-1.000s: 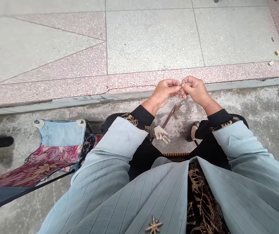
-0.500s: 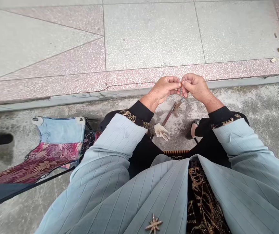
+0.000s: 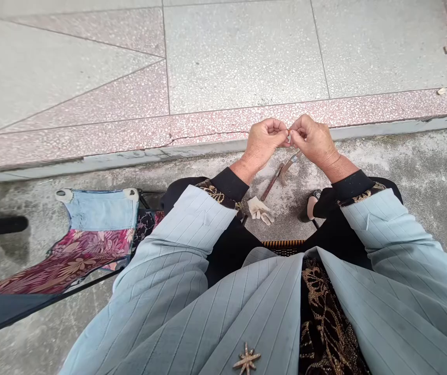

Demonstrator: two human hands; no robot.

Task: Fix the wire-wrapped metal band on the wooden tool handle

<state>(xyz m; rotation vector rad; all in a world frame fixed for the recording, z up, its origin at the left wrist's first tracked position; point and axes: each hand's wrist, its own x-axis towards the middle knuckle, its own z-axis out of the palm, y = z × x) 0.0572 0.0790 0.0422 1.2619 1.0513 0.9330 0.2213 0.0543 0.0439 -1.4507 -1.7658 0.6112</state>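
From my remote view, the left hand (image 3: 261, 143) and right hand (image 3: 316, 143) pinch a tiny orange thing (image 3: 289, 133) (likely light, best gripped by its edges); a pale glove (image 3: 259, 209) lies below the left.

Gap between knees (image 3: 182, 188) (glove (image 3: 260, 210) inside)

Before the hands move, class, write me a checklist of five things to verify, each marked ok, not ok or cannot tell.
1. Pinch formed: ok; left hand and right hand each have thumb and finger together.
2. Hold on the orange bit: cannot tell; it is tiny and the fingertips partly hide it.
3. Hands gloved: not ok; both are bare, and a glove lies on the ground.
4. Cuffs clear of fingers: ok; they sit back at the wrists.
5. Bar clear of the glove: cannot tell; their ends nearly meet in view.
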